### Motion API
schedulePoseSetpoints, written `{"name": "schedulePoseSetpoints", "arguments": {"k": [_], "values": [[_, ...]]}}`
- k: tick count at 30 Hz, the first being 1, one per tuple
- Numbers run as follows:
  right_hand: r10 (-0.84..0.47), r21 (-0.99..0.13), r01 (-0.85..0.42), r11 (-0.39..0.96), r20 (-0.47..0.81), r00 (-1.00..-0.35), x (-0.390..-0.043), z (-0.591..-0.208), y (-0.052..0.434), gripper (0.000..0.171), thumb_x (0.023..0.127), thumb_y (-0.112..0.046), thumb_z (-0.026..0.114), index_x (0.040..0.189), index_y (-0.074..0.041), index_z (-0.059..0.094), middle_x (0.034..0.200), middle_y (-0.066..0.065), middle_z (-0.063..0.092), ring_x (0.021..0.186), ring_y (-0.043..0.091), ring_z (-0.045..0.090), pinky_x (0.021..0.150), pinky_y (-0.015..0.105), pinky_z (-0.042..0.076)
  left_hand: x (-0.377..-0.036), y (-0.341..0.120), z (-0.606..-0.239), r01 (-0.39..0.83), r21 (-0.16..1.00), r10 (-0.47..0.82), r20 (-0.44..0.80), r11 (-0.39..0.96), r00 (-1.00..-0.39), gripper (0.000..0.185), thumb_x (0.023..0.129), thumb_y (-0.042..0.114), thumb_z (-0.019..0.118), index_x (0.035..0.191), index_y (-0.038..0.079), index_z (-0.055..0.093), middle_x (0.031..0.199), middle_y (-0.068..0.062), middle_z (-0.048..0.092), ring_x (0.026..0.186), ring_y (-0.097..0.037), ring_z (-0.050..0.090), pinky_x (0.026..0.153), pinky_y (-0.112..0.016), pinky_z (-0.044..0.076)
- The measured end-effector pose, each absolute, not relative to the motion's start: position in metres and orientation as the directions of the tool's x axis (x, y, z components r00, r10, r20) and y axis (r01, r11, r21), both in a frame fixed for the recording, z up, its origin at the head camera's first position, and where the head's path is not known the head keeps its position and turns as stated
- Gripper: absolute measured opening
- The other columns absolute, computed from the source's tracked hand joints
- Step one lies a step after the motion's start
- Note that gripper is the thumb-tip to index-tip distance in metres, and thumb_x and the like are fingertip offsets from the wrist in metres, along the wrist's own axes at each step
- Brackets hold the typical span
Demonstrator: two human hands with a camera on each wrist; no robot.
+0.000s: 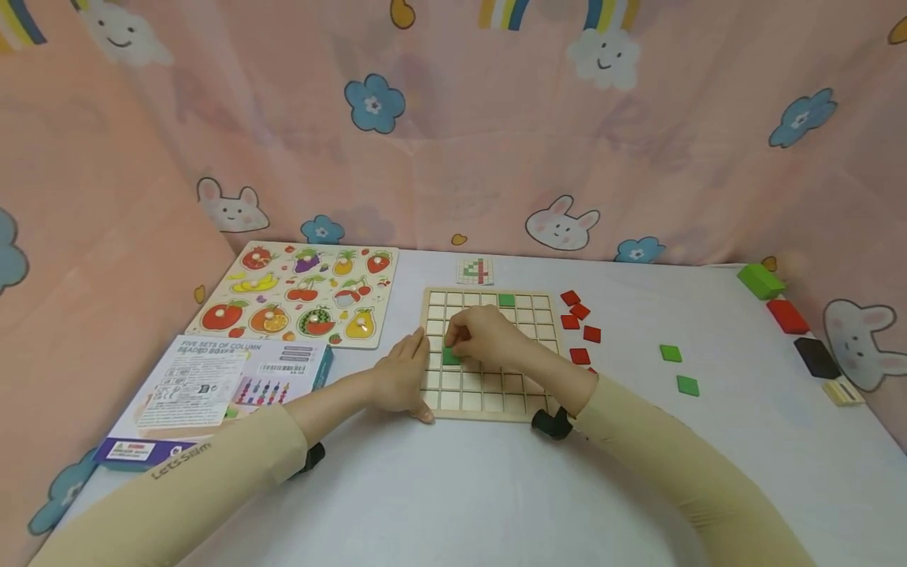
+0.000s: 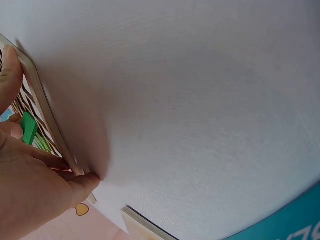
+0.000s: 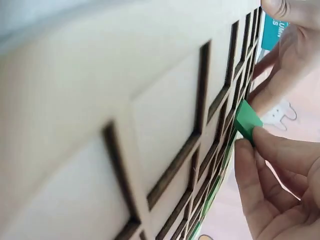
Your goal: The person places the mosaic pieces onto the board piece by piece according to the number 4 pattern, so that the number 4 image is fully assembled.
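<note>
Right hand pinches a green tile over the grid board, left side. Left hand, fingers straight, steadies the board's edge. One green tile seated; loose red tiles and green tiles remain.

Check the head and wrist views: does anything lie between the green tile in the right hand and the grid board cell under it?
Nothing visible does. The right hand pinches the green tile directly over the wooden grid board; the left hand only rests on the board's left edge.
</note>
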State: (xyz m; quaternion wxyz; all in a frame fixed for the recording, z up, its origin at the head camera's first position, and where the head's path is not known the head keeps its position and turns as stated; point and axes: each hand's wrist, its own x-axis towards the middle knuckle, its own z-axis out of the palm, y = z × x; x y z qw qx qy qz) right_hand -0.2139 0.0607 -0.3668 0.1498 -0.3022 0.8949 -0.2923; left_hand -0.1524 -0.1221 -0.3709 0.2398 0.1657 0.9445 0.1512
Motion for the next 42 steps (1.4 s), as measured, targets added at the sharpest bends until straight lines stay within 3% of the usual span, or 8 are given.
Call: {"name": "schedulePoseSetpoints", "arguments": {"k": [8,14,22,29,36,42], "values": [[-0.670,-0.528,-0.547,0.650,-0.058,-0.740,-0.211,-0.373,0.060,0.004,0.084,-0.008,0.076,0.086,-0.012,0.075,0.080,-0.001,0.072,0.075,0.009,0.061,0.070,0.021,0.051,-0.151,-0.122,-0.371,0.225,0.362,0.371,-0.412,0.905,-0.832,0.125,0.072,0.039,0.086,0.155,-0.010,0.006,0.166,-0.026,-0.004,0.154,-0.045,0.004,0.120,-0.062,0.023],[-0.638,-0.527,-0.511,0.680,-0.081,-0.766,-0.214,-0.365,0.075,0.010,0.085,-0.009,0.073,0.094,-0.013,0.075,0.083,-0.001,0.070,0.077,0.013,0.060,0.070,0.026,0.050,-0.149,-0.121,-0.369,0.219,0.368,0.369,-0.409,0.904,-0.835,0.126,0.071,0.038,0.086,0.155,-0.009,0.006,0.166,-0.026,-0.004,0.154,-0.045,0.004,0.121,-0.061,0.021],[-0.495,-0.515,-0.389,0.764,-0.082,-0.865,-0.243,-0.352,0.162,0.019,0.087,-0.011,0.072,0.106,-0.008,0.073,0.092,0.007,0.070,0.086,0.022,0.062,0.074,0.030,0.052,-0.150,-0.119,-0.370,0.218,0.373,0.371,-0.408,0.902,-0.834,0.126,0.070,0.037,0.087,0.155,-0.009,0.006,0.166,-0.025,-0.005,0.155,-0.044,0.002,0.121,-0.062,0.021],[-0.337,-0.433,-0.228,0.872,-0.192,-0.922,-0.262,-0.352,0.261,0.025,0.089,-0.015,0.070,0.111,-0.005,0.071,0.104,0.016,0.068,0.094,0.028,0.058,0.073,0.034,0.054,-0.151,-0.119,-0.369,0.214,0.366,0.365,-0.418,0.906,-0.832,0.126,0.071,0.037,0.086,0.156,-0.008,0.004,0.166,-0.024,-0.006,0.155,-0.043,0.001,0.122,-0.061,0.020],[-0.313,-0.436,-0.132,0.890,-0.374,-0.873,-0.265,-0.357,0.342,0.032,0.091,-0.025,0.069,0.116,-0.005,0.069,0.102,0.009,0.067,0.090,0.019,0.058,0.075,0.028,0.053,-0.151,-0.119,-0.369,0.217,0.366,0.367,-0.415,0.905,-0.832,0.126,0.071,0.037,0.087,0.155,-0.009,0.004,0.166,-0.025,-0.006,0.155,-0.044,0.002,0.121,-0.062,0.022],[-0.337,-0.455,-0.100,0.885,-0.477,-0.811,-0.259,-0.359,0.367,0.034,0.086,-0.024,0.074,0.113,-0.004,0.067,0.094,0.004,0.063,0.089,0.015,0.054,0.073,0.027,0.052,-0.151,-0.119,-0.369,0.215,0.372,0.367,-0.408,0.903,-0.836,0.126,0.070,0.036,0.087,0.155,-0.009,0.006,0.166,-0.025,-0.004,0.155,-0.044,0.003,0.121,-0.062,0.021]]}}
